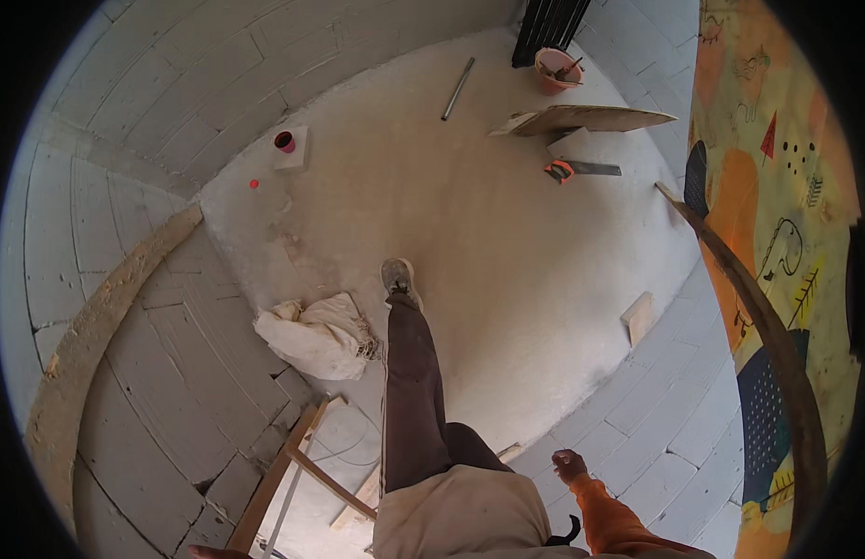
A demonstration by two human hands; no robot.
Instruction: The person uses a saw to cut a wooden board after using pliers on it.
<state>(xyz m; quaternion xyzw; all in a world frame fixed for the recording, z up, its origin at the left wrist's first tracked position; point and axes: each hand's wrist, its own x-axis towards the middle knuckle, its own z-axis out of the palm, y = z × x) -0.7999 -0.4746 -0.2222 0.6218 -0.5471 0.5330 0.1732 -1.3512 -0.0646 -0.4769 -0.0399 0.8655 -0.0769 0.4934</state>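
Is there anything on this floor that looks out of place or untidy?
A crumpled white sack lies slumped beside the person's shoe. A hand saw and a metal bar lie loose on the concrete floor. Nothing looks spilled.

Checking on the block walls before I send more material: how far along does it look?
Grey block walls stand in courses around the concrete floor. Right hand is empty; left hand barely shows. Left lying: handsaw, board, bucket, white sack.
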